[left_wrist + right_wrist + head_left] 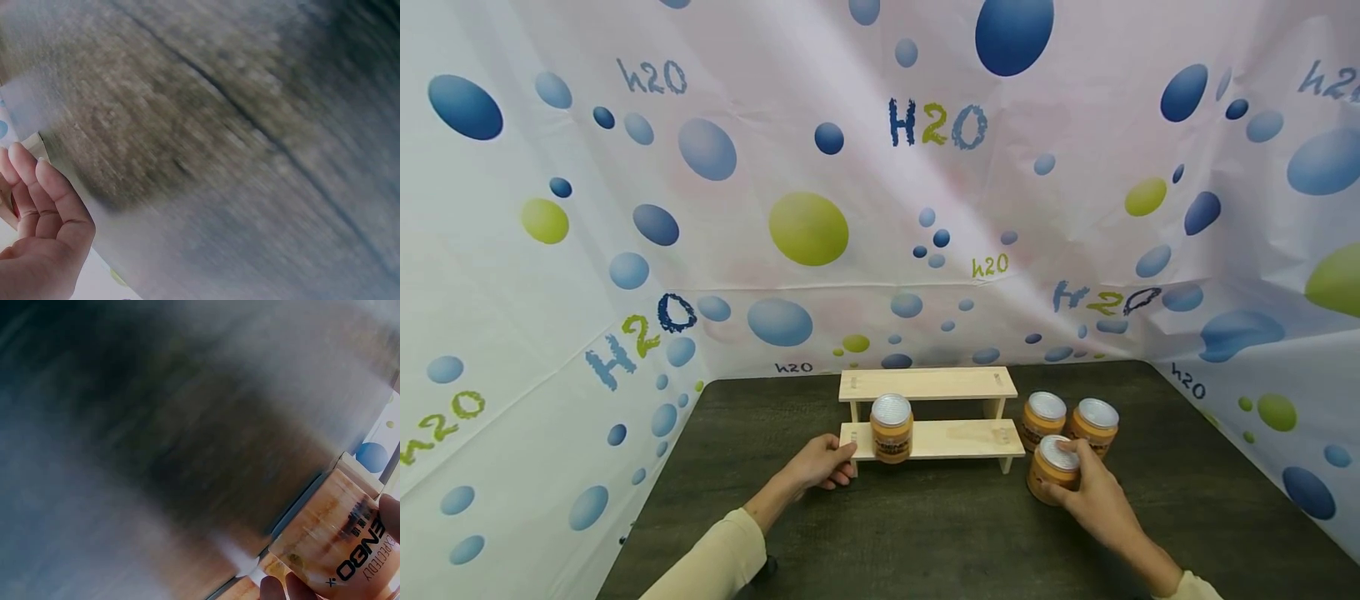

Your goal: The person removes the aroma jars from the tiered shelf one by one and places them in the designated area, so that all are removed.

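A two-step wooden rack (925,383) stands on the table, with one orange jar (892,433) with a silvery lid upright on its lower step. My left hand (820,462) holds the left end of that lower step, thumb near the top and fingers bent below; in the left wrist view the fingers (59,194) curl by the wood. To the right of the rack, my right hand (1097,496) grips another orange jar (1052,471) between thumb and fingers. In the right wrist view this jar (337,544) shows dark lettering, and part of the hand is cut off.
Two more orange jars, a left one (1043,417) and a right one (1094,423), stand close together just behind the gripped jar. The dark wood-patterned tabletop (925,533) reaches to a white sheet (880,183) with blue and green dots behind and at both sides.
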Motion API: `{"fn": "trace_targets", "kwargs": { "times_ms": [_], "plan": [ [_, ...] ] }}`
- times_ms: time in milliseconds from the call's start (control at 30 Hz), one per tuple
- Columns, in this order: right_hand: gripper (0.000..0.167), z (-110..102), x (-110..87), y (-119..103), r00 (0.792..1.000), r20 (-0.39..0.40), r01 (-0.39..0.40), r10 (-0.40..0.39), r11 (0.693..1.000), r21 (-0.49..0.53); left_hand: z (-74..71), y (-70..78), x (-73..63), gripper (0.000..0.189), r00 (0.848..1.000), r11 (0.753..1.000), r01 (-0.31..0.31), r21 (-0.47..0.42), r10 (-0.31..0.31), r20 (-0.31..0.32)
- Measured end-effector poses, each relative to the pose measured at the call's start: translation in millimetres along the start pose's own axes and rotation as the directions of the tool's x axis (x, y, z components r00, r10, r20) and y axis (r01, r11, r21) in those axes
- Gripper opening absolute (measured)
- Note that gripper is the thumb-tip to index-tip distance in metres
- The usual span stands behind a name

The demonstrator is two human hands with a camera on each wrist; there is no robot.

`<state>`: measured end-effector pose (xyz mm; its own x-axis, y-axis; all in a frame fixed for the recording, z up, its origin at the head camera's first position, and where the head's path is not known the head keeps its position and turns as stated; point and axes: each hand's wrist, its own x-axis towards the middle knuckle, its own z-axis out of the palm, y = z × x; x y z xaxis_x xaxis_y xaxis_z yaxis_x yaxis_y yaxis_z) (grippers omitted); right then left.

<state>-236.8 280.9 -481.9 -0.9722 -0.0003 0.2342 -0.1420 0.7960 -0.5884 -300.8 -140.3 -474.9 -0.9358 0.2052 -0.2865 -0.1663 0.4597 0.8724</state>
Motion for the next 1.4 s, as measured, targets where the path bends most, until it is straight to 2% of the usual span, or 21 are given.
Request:
{"fn": "trace_targets", "kwargs": {
  "times_ms": [100,267,367,567,700,900,1033,1167,1267,1400],
  "plan": [
    [0.071,0.1,-1.1,1.1,1.000,-0.004,0.011,-0.011,1.000,-0.008,0.1,0.1,-0.5,0.029,1.000,1.000,0.000,0.001,0.000,-0.001],
    [0.098,-3.4,-2.9,2.4,1.000,0.021,-0.001,0.002,1.000,-0.031,0.0,-1.1,-0.3,0.029,1.000,1.000,-0.013,-0.001,0.013,0.004],
    [0.106,-10.1,-3.2,-3.7,1.000,0.021,0.010,-0.009,0.999,-0.054,-0.4,-1.5,0.0,0.029,1.000,1.000,-0.018,-0.001,0.018,0.007],
    [0.101,-25.6,4.6,-32.9,0.993,-0.042,0.111,-0.113,0.992,-0.057,-1.2,0.7,-1.0,0.030,1.000,1.000,-0.012,-0.001,0.012,0.001],
    [0.096,-24.8,11.0,-50.0,0.981,-0.051,0.188,-0.189,0.982,-0.014,-1.7,1.2,-0.9,0.031,1.000,1.000,-0.010,-0.003,0.010,0.007],
    [0.095,-7.1,20.9,-75.8,0.950,-0.021,0.313,-0.312,0.947,0.080,-2.0,0.2,-0.7,0.030,1.000,1.000,-0.012,-0.007,0.012,0.015],
    [0.092,10.8,26.6,-91.7,0.928,-0.002,0.369,-0.372,0.919,0.140,-0.1,0.2,-0.9,0.030,1.000,1.000,-0.002,-0.013,0.002,0.012],
    [0.090,32.1,29.3,-106.1,0.915,0.041,0.388,-0.402,0.902,0.189,1.6,-0.4,-1.8,0.030,1.000,1.000,0.004,-0.009,-0.004,0.011],
    [0.089,47.6,32.8,-117.6,0.911,0.085,0.374,-0.404,0.894,0.245,1.3,1.0,-2.9,0.030,1.000,1.000,0.006,-0.005,-0.006,-0.003],
    [0.089,64.5,39.5,-131.8,0.907,0.104,0.359,-0.408,0.879,0.313,0.9,3.7,-3.3,0.030,1.000,1.000,0.014,-0.004,-0.014,-0.018]
  ]
}}
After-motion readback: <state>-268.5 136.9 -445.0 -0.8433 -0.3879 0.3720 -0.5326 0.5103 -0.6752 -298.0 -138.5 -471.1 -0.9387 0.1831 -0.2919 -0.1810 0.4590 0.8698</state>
